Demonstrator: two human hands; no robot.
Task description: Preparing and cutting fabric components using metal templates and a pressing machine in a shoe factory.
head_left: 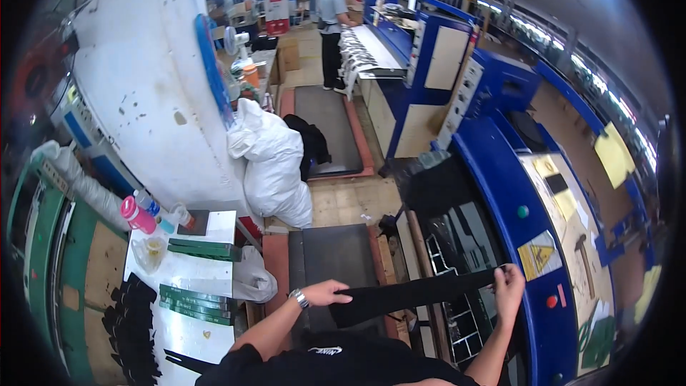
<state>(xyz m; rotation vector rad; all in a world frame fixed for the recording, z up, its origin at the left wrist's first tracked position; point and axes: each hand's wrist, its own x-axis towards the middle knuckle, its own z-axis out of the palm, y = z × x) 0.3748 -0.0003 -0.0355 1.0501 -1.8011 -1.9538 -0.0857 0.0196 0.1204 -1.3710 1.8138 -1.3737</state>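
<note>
Black cloth (pixel 411 299) held between left hand (pixel 325 293), right hand (pixel 509 289); yellow warning label (pixel 541 256) nearby.

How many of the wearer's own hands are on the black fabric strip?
2: the left hand holds the left end of the black fabric strip, and the right hand holds its right end. Neither hand is hidden.

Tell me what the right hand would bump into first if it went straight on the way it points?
Probably the blue machine panel, near the yellow warning sign, as the right hand points roughly forward. Depth is unclear; it might pass above.
</note>
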